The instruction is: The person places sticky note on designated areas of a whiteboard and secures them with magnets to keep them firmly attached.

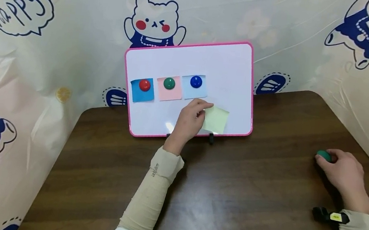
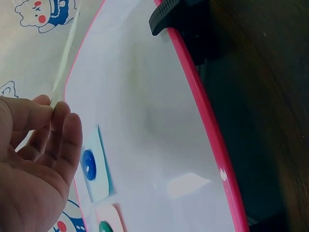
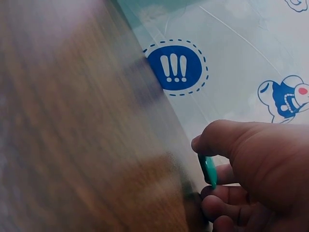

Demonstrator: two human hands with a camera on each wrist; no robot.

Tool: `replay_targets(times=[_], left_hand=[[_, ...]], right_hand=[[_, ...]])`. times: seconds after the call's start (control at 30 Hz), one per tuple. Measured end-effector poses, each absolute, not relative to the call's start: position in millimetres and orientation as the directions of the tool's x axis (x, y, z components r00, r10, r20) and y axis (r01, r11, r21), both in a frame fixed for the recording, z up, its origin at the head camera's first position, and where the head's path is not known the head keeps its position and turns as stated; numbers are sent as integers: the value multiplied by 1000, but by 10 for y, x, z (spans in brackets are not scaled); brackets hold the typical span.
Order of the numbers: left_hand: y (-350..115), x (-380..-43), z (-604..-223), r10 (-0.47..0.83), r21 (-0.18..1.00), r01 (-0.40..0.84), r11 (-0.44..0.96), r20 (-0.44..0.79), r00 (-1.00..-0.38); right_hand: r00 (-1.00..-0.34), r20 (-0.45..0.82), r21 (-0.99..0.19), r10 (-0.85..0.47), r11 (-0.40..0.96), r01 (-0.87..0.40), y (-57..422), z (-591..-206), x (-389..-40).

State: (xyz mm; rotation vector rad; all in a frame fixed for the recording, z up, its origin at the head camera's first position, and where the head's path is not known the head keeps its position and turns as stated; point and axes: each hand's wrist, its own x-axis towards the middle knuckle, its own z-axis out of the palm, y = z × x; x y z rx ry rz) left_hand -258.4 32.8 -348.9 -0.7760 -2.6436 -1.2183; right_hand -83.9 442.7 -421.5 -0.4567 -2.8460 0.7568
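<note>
My left hand (image 1: 190, 119) pinches a pale green sticky note (image 1: 216, 119) by its upper left corner, in front of the whiteboard (image 1: 231, 67). Edge-on in the left wrist view, the note (image 2: 64, 63) stands out from thumb and fingertips. Over the right side of the table, my right hand (image 1: 345, 171) holds a green round magnet (image 1: 324, 156) between thumb and fingers; the right wrist view shows this magnet (image 3: 208, 170) from its side. On the board, a red magnet (image 1: 145, 85) sits on a blue note, a green magnet (image 1: 169, 83) on a pink note, and a blue magnet (image 1: 196, 81) on a light blue note.
The pink-framed board leans near the table's back edge, with a black stand foot (image 1: 211, 138) at its lower rim. A brown wooden table (image 1: 246, 198) spreads in front. Behind and beside it hangs a printed cartoon cloth (image 1: 87, 35).
</note>
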Motion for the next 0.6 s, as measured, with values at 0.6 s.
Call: replay_targets(times=[0.6], left_hand=[[477, -2761, -3449, 276, 700, 507, 503, 426, -862]], right_hand=[[-934, 58, -511, 352, 814, 274, 4446, -4224, -851]])
